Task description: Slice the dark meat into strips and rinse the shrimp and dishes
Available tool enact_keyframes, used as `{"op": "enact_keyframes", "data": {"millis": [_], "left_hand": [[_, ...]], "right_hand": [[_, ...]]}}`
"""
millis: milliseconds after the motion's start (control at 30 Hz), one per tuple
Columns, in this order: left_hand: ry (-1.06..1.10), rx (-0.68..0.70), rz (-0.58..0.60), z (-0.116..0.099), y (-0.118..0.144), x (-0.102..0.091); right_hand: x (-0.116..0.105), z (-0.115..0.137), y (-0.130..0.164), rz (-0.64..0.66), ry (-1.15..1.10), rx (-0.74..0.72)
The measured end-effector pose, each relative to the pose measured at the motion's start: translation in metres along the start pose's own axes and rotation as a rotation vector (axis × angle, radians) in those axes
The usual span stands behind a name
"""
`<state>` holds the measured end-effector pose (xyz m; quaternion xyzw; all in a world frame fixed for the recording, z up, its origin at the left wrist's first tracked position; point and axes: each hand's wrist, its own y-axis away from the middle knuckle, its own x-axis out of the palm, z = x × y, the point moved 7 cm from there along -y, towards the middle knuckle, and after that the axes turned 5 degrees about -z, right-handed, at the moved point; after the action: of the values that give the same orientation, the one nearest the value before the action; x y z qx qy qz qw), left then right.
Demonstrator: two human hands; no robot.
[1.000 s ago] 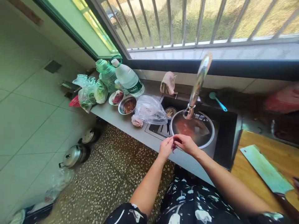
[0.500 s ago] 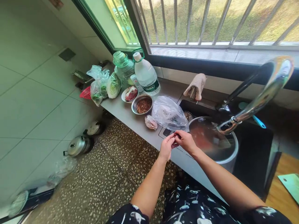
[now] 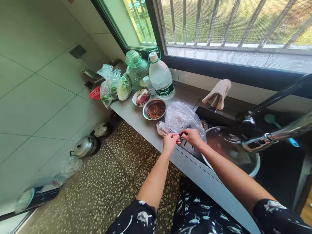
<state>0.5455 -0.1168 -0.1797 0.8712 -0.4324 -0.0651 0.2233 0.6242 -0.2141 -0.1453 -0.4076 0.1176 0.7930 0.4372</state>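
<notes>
My left hand and my right hand meet over the front edge of the grey counter, both pinching one small dark red scrap of meat between the fingertips. Just behind the hands lies a clear plastic bag holding something pale. A pinkish lump of meat sits on the counter beside it. To the right a steel basin rests in the black sink.
A steel bowl of brown shreds, a plate of red meat, two large water bottles, bagged greens and a red basket line the counter. The tap arches over the sink. Pots stand on the floor.
The view has swung left, so the cutting board and cleaver are out of frame. My hands moved left from above the basin to the counter edge, still pinching the red scrap.
</notes>
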Motion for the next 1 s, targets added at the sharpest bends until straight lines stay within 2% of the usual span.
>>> {"op": "enact_keyframes", "data": {"millis": [200, 367, 500, 600, 700, 767, 867, 933, 1000], "left_hand": [[0.027, -0.041, -0.022, -0.004, -0.012, -0.011], [0.073, -0.081, -0.013, -0.005, -0.018, -0.018], [0.139, -0.111, 0.032, -0.003, -0.021, -0.017], [0.199, -0.141, 0.084, 0.0, -0.022, -0.013], [0.234, -0.154, 0.108, 0.0, -0.022, -0.011], [0.246, -0.155, 0.107, 0.0, -0.021, -0.01], [0.241, -0.135, 0.118, -0.002, -0.02, -0.009], [0.214, -0.106, 0.131, -0.004, -0.019, -0.006], [0.166, -0.065, 0.123, -0.005, -0.019, -0.005]], "right_hand": [[0.002, -0.01, -0.018, 0.064, -0.087, 0.065], [0.006, -0.024, -0.03, 0.11, -0.042, 0.134], [0.006, -0.03, -0.04, 0.087, 0.224, 0.122], [0.004, -0.04, -0.048, 0.048, 0.469, 0.194], [0.005, -0.045, -0.053, 0.085, 0.468, 0.244], [0.002, -0.035, -0.054, 0.068, 0.365, 0.18], [-0.008, -0.003, -0.047, 0.007, 0.138, -0.046], [-0.012, 0.017, -0.037, 0.02, 0.042, -0.179], [-0.011, 0.027, -0.028, 0.063, 0.04, -0.245]]}}
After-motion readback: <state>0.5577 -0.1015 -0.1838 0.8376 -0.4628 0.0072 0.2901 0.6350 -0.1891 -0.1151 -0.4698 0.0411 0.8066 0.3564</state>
